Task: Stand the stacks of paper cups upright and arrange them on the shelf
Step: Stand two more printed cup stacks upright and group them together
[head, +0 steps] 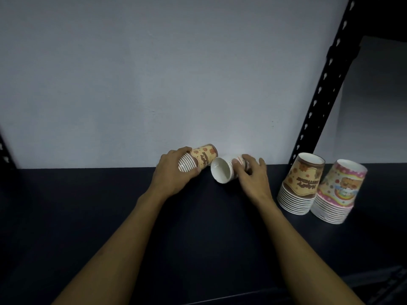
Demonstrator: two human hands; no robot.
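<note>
Left hand (pixel 174 172) grasps a tipped brown cup stack (pixel 198 160) at the shelf (pixel 88 216) back; right hand (pixel 251 175) fingers curl around a tipped pink stack (pixel 223 172). Two stacks (pixel 300 183) stand rim-down at right.

A pale wall (pixel 154 73) and a black, seemingly metal, perforated upright (pixel 326 80).

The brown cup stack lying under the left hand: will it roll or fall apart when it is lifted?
The brown cup stack lies on its side, round and tapered, so it would probably roll in a curve if released. The left hand wraps the rim end, so the nested cups likely stay together. Thin paper probably dents under squeezing.
</note>
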